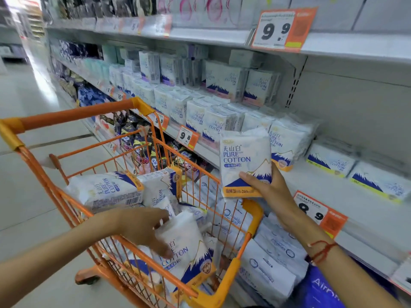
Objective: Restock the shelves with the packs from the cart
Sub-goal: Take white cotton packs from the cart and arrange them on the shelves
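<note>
right hand (270,192) grips held pack (245,162) at its lower edge, thumb across the front, pack upright above the fingers | shelf (329,187) just beyond that grip | left hand (142,227) inside cart (252,216), fingers curled over top of cart pack (189,252) lying under the palm | more packs beyond the left hand

Left hand (142,230) reaches down with fingers curled, gripping; right hand (264,185) is raised, fingers pinching; red string circles the right wrist (322,252).
</note>
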### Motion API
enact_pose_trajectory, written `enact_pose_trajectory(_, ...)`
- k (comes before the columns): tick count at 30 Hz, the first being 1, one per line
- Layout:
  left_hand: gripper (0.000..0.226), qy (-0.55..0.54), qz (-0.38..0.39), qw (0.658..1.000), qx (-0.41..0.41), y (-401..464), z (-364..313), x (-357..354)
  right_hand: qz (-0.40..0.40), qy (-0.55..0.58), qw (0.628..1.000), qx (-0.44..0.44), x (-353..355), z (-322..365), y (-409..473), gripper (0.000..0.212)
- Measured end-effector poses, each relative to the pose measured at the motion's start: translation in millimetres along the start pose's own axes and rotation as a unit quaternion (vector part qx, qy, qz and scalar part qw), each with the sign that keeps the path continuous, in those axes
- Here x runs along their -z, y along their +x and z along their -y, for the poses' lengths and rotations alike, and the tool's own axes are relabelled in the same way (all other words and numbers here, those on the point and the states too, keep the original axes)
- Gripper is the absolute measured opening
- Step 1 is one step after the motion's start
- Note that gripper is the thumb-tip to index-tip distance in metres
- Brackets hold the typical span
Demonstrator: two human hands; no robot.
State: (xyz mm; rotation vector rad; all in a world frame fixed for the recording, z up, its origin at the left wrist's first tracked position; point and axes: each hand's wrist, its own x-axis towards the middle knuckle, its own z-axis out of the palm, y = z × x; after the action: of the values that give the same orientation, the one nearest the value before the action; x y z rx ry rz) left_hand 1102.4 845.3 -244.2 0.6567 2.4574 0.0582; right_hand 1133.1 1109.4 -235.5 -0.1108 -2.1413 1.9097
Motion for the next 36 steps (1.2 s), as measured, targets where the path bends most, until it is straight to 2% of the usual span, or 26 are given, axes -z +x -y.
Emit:
enact_pose_trajectory(2,0.073,-0.058,-0.061,0.996,-0.027,-9,6,19,-0.016,0.015,1.000,-0.001,12,2,1,0.046)
enact_pose_trajectory(4,0.078,-0.104,-0.163,0.980,-0.046,-19,11,51,-0.043,0.025,0.999,-0.001,24,2,3,0.036)
enact_pose_trajectory(6,0.076,-0.144,-0.279,0.945,-0.088,-23,6,84,-0.073,0.040,0.997,-0.001,35,3,9,0.029)
enact_pose_trajectory(8,0.076,-0.157,-0.366,0.909,-0.121,-12,-6,116,-0.107,0.038,0.994,0.003,45,3,19,0.032)
enact_pose_trajectory(11,0.072,-0.084,-0.458,0.875,-0.132,20,-33,156,-0.197,-0.027,0.979,0.038,53,5,32,0.057)
enact_pose_trajectory(13,0.071,0.030,-0.497,0.856,-0.138,49,-52,172,-0.266,-0.091,0.958,0.058,59,8,40,0.057)
enact_pose_trajectory(16,0.067,0.159,-0.506,0.836,-0.140,92,-74,185,-0.305,-0.116,0.944,0.049,70,6,51,0.043)
enact_pose_trajectory(18,0.065,0.210,-0.492,0.833,-0.140,118,-86,189,-0.310,-0.144,0.939,0.026,77,0,59,0.042)
enact_pose_trajectory(22,0.063,0.282,-0.432,0.849,-0.118,162,-94,189,-0.261,-0.237,0.936,-0.006,83,-15,70,0.048)
enact_pose_trajectory(25,0.062,0.258,-0.444,0.850,-0.115,182,-94,184,-0.270,-0.335,0.903,0.012,81,-24,74,0.064)
enact_pose_trajectory(27,0.063,0.231,-0.485,0.832,-0.137,188,-95,180,-0.292,-0.382,0.876,0.030,80,-28,74,0.075)
enact_pose_trajectory(29,0.064,0.223,-0.504,0.818,-0.165,193,-96,176,-0.292,-0.345,0.891,0.030,80,-30,75,0.080)
enact_pose_trajectory(31,0.062,0.208,-0.501,0.819,-0.184,197,-97,173,-0.288,-0.304,0.907,0.029,79,-32,78,0.083)
enact_pose_trajectory(36,0.060,0.179,-0.495,0.826,-0.204,199,-95,179,-0.260,-0.267,0.928,-0.015,68,-34,92,0.065)
